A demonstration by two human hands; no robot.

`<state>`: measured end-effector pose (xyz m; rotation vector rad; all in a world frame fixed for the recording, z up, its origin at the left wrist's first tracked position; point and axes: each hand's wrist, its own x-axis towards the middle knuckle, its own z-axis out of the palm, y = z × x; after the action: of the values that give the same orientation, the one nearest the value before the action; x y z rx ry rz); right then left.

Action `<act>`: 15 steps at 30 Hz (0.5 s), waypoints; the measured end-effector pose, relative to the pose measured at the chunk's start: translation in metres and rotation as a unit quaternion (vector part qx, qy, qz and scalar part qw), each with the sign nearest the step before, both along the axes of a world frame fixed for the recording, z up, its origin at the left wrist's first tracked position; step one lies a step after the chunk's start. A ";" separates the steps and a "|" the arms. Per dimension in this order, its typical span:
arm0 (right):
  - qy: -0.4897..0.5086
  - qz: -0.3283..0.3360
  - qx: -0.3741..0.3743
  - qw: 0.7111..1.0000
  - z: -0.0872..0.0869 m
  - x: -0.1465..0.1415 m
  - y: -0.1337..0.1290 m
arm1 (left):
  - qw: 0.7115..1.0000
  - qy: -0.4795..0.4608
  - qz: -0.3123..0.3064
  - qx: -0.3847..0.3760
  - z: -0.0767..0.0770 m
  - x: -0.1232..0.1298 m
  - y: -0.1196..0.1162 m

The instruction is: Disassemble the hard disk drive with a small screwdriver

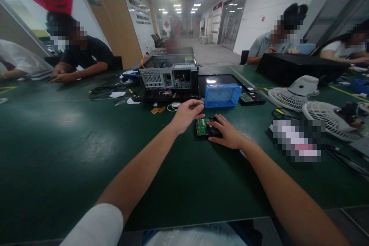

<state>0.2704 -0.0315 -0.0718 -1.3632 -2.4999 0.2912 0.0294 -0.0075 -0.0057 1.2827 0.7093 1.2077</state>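
A hard drive (202, 127) with its green circuit board facing up lies flat on the green table in front of me. My right hand (229, 133) spans its right end, thumb along the near edge, one finger at the far edge and another across the top. Just left of and above the drive hovers my left hand (186, 116), fingers bent and a little apart, with nothing visible in them. Behind the drive, close to my left fingertips, a blue plastic bin (221, 96) stands tipped on its side.
An opened computer case (167, 78) stands behind my left hand, with a dark flat panel (216, 80) beside it. Another circuit-board device (252, 98) and white fan parts (288, 98) lie to the right. Cables (105, 91) and scraps are at left. Several people sit around the table.
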 end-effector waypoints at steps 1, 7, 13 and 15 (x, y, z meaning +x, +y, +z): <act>0.000 -0.001 0.001 1.000 0.000 0.000 0.000 | 1.000 0.009 0.007 0.004 0.000 0.000 0.000; 0.002 0.001 0.004 1.000 0.000 -0.001 0.000 | 0.999 0.029 0.004 0.016 0.000 0.000 0.000; 0.000 0.000 0.007 1.000 0.001 -0.002 -0.001 | 0.999 0.006 -0.023 0.024 0.001 0.001 -0.003; 0.000 -0.001 0.008 1.000 0.002 -0.002 -0.001 | 0.999 -0.012 -0.030 0.021 0.001 0.001 -0.003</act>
<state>0.2688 -0.0326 -0.0702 -1.3596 -2.4966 0.2708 0.0306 -0.0108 -0.0047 1.3137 0.6272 1.1921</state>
